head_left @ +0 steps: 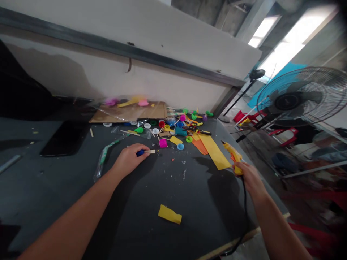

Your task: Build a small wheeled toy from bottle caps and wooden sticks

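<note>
My left hand (131, 157) is closed on a blue bottle cap (140, 153) low over the table's left middle. A short flat wooden stick (150, 151) sticks out to the right from the same fingers; whether it is joined to the cap I cannot tell. At the table's right side my right hand (248, 177) grips a yellow glue gun (233, 155) by its handle, the nozzle tilted up and to the left. Its black cord (245, 202) hangs down past the table edge. A small torn yellow strip (170, 214) lies on the table between my forearms.
Several bottle caps, including a magenta cap (163, 143) and a light blue cap (180, 146), lie beyond my hands. Pliers (199, 130), yellow paper (215, 151), cardboard (127, 112) and a phone (65, 138) are also on the table. A fan (288, 101) stands at right.
</note>
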The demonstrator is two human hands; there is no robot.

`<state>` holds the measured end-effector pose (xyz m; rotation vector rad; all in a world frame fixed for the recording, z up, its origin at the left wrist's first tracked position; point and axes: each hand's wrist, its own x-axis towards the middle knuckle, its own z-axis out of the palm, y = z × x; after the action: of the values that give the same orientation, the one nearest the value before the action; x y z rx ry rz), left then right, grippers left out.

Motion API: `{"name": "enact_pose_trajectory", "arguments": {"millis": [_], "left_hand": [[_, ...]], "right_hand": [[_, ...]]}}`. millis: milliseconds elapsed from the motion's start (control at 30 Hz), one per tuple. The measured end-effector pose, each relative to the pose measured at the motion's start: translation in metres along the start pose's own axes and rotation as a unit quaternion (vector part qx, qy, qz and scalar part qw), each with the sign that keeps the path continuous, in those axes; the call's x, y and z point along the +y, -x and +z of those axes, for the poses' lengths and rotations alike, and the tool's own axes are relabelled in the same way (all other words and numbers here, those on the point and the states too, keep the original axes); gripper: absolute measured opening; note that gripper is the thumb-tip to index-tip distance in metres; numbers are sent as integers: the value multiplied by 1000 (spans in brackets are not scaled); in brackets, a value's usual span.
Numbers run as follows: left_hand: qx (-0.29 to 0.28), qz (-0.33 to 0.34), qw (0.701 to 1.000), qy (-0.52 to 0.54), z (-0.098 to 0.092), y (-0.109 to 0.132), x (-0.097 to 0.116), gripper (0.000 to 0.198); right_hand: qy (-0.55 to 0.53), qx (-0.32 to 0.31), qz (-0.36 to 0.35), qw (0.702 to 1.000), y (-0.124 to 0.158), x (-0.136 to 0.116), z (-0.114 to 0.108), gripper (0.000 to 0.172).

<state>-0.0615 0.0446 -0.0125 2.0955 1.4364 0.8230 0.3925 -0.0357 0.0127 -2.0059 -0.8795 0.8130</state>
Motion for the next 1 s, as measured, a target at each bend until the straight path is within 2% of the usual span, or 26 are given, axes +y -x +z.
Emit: {"name": "enact_pose_trajectory", "arguments": {"millis": [100,167,233,300,433,500,533,633,700,800,1000], "left_hand": [[-4,3,1000,0,1,0,0,22],[0,5,1000,-4,1,0,0,21],[2,8,1000,-8,0,0,0,21],[0,12,1000,-8,0,1,0,21],[8,17,1000,-11,2,1,-2,21],[14,24,1000,-4,3,1,-4,21],[16,29,999,2,4,1,-4,21],[19,33,999,11,4,2,-3,20],[18,24,1000,4,3,3,-2,20],[19,10,1000,2,2,3,1,19],[20,-4,1000,-5,1,2,2,19]], "right_hand": [[-136,-158,-39,977,24,-19,12,22],[-162,-233,-69,957,40,-39,32,33],[-172,-304,-62,935,52,-59,58,43],[-229,-368,-43,900,63,-76,88,41],[-324,-497,2,805,74,-96,140,37],[-317,-530,22,786,75,-99,159,35],[-301,-528,26,794,74,-99,166,34],[-221,-465,1,857,71,-93,176,33],[-174,-426,-32,887,68,-88,176,33],[-148,-416,-58,895,64,-81,175,32],[-111,-399,-51,909,63,-82,178,28]]}}
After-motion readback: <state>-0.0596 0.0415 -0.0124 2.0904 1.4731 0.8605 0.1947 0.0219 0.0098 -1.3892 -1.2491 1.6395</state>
